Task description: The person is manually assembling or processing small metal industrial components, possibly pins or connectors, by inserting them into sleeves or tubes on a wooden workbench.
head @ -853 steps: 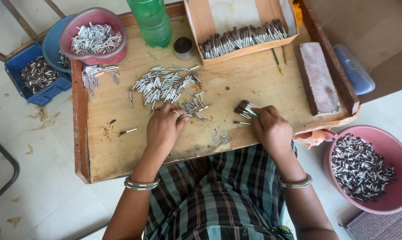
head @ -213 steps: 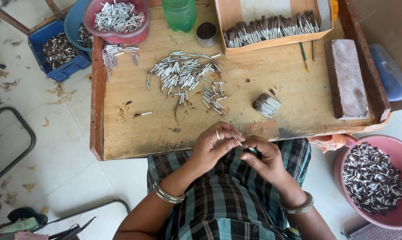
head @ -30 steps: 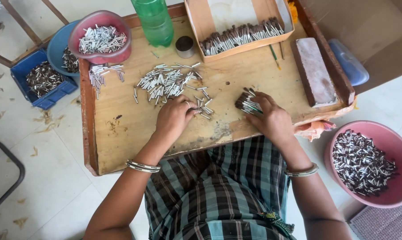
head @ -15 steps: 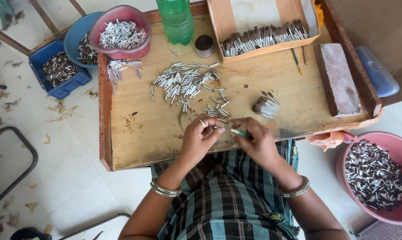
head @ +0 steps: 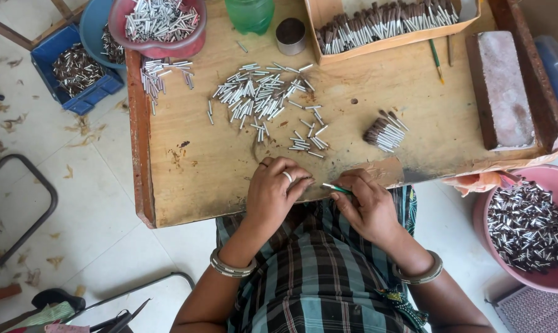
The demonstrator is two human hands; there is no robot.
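Green and thin, a small stick (head: 337, 188) lies pinched in the fingertips of the right hand (head: 368, 206), which is closed around it at the near edge of the wooden board (head: 217, 166); the left hand (head: 276, 191) faces it, its fingers curled and meeting at the tips near the stick's pale end, though whether it grips anything I cannot tell; both hands hang over the checked cloth of the lap (head: 316, 271). Just beyond the right hand sits one small bundle of dark-tipped tubes (head: 384, 131); beyond the left hand spreads a loose scatter of silvery tubes (head: 263, 98), too many to count, with a smaller cluster (head: 158, 77) by the board's left edge. Farther out stand one green bottle (head: 249, 13), one small round tin (head: 290, 34), one shallow cardboard tray (head: 390, 24) holding a row of tubes, two thin green sticks (head: 437, 60) beside it, and one brick (head: 500, 89) at the right. Off the board there are two pink basins, one at the top left (head: 161, 24) and one at the lower right (head: 525, 228), both full of tubes; a blue bowl (head: 94, 24) and a blue crate (head: 75, 71) also hold tubes; pale floor tiles (head: 75, 203) carry dry scraps.
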